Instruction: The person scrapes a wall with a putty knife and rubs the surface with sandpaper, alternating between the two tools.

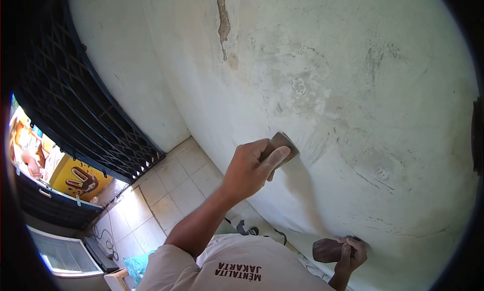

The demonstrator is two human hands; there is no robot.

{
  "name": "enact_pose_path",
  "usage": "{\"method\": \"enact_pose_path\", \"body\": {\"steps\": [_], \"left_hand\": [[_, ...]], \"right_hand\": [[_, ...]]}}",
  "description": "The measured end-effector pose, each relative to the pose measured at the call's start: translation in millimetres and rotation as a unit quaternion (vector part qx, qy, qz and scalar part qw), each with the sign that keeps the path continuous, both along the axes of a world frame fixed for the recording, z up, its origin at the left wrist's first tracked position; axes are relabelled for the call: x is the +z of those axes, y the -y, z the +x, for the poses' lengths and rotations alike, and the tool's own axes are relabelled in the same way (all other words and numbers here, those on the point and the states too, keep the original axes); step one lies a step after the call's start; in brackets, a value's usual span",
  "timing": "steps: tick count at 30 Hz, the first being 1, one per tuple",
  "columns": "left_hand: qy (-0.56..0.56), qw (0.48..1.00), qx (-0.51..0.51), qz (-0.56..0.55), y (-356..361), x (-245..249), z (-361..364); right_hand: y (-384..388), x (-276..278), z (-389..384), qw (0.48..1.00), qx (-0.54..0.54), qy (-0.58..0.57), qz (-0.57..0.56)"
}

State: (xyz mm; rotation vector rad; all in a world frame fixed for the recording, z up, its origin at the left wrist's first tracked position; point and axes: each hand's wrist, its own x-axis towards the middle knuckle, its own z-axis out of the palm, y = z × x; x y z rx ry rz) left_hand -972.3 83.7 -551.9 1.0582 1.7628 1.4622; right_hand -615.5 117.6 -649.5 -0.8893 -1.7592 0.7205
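Note:
My left hand [248, 171] is closed round a flat brownish-grey block [283, 149], with the thumb on its face. The block is against the pale, stained wall [333, 109]. Lower right, my right hand [354, 254] grips a dark brown block [326, 250] close to the wall. Its far fingers are partly hidden. Grey scuffs and rough patches mark the wall around and above both hands, and a long chipped gouge [223, 24] runs down near the top.
A black folding metal gate [96, 99] stands at the left, with a yellow sign [75, 177] beyond. Pale floor tiles [174, 190] lie below. A glass-topped case [63, 250], a cable [107, 240] and a blue plastic bag [136, 266] are at lower left.

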Motion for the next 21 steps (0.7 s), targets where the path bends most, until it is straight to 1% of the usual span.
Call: {"method": "enact_pose_path", "body": {"steps": [3,6,9,12,13,16,18,19,21], "left_hand": [[0.090,0.995,-0.033,0.001,-3.0,0.2,-0.7],[0.178,0.982,-0.040,0.042,-7.2,-7.4,5.0],[0.169,0.984,-0.030,0.057,-7.8,-7.4,6.5],[0.066,0.998,0.000,0.024,-7.5,-1.7,2.0],[0.051,0.998,0.004,0.029,-7.3,-1.1,0.9],[0.042,0.999,-0.004,0.010,-5.5,2.3,-0.8],[0.184,0.982,-0.025,0.035,-6.5,5.6,7.3],[0.255,0.965,-0.035,0.049,-7.1,6.8,10.9],[0.207,0.977,-0.021,0.045,-7.6,0.6,10.6]], "right_hand": [[3.3,0.9,-1.3,1.000,0.002,-0.007,-0.007],[2.2,2.5,-4.2,1.000,0.008,-0.022,-0.002],[0.6,1.1,-4.0,1.000,0.012,-0.023,0.000],[1.3,-5.5,0.6,0.999,0.008,-0.038,-0.020],[0.9,-6.5,-0.2,0.999,0.008,-0.047,-0.024],[-0.4,-6.2,-2.0,0.998,0.017,-0.058,-0.015],[0.2,-4.7,-2.5,0.999,0.013,-0.046,0.003],[2.3,-4.2,-2.9,0.997,0.013,-0.066,-0.025],[3.0,-2.6,-3.1,0.998,0.013,-0.054,-0.020]]}}
